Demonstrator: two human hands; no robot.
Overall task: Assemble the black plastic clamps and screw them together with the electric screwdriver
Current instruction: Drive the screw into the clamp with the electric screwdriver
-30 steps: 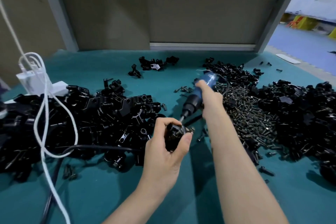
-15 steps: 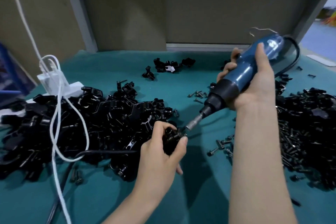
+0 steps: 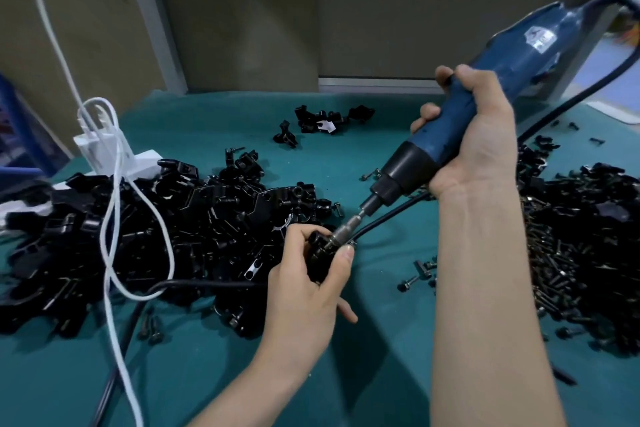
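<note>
Closer than a moment ago, the screwdriver [image 3: 519,52] now has its bit seated on the clamp [image 3: 317,251]. The right hand [image 3: 474,146] is curled fully round the screwdriver's blue body. The left hand [image 3: 304,302] pinches the clamp between thumb and fingers, over the table [image 3: 381,350] beside the parts pile [image 3: 194,225].

No readable text anywhere; white label [image 3: 541,38] on the blue electric screwdriver [image 3: 517,54] body shows a logo, too blurred to read.
</note>
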